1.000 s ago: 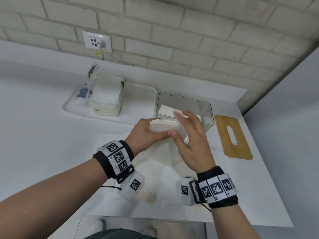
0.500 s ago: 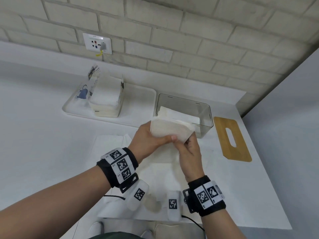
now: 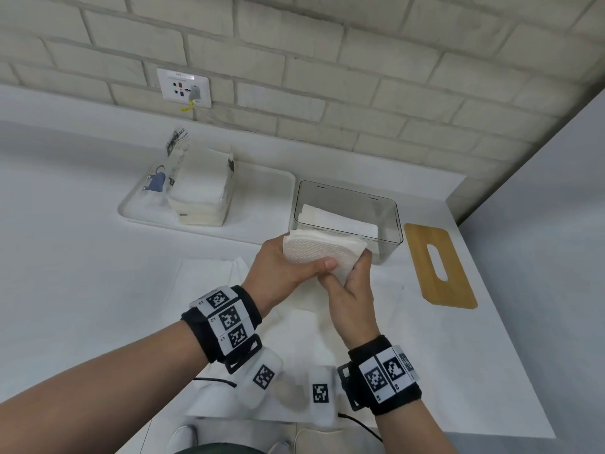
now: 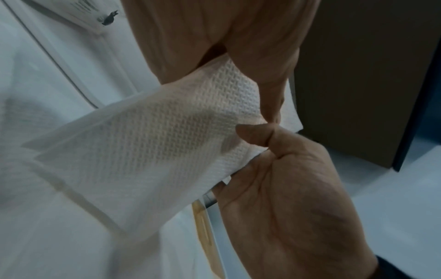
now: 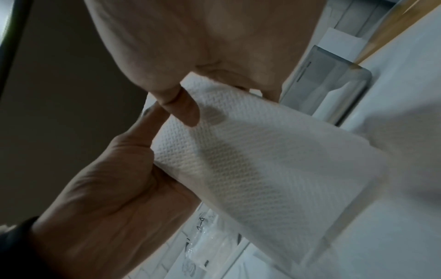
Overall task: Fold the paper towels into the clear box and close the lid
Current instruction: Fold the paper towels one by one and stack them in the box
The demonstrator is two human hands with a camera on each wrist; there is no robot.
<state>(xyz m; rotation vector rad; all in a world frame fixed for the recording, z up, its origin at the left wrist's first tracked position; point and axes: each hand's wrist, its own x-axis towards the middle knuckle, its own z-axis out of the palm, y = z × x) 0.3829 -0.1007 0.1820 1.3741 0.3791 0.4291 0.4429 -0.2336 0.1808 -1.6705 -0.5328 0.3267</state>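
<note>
A folded white paper towel (image 3: 314,253) is held in the air just in front of the clear box (image 3: 389,237). My left hand (image 3: 281,270) grips its left side, thumb across the top. My right hand (image 3: 352,283) pinches its near right corner. In the left wrist view the textured towel (image 4: 155,141) hangs between my left hand (image 4: 214,47) and my right hand (image 4: 286,188). The right wrist view shows the same towel (image 5: 250,151). Another folded towel (image 3: 337,221) lies inside the open box. The wooden lid (image 3: 438,267) with a slot lies flat to the right of the box.
A white tray (image 3: 268,198) at the back left carries an opened pack of paper towels (image 3: 199,194). Loose unfolded towels (image 3: 304,326) lie on the table under my hands. A brick wall stands behind. The table's edge runs close on the right.
My right hand has left the top of the towel, dropped toward me and taken its near right corner. The towel now sits higher, in front of the box.
</note>
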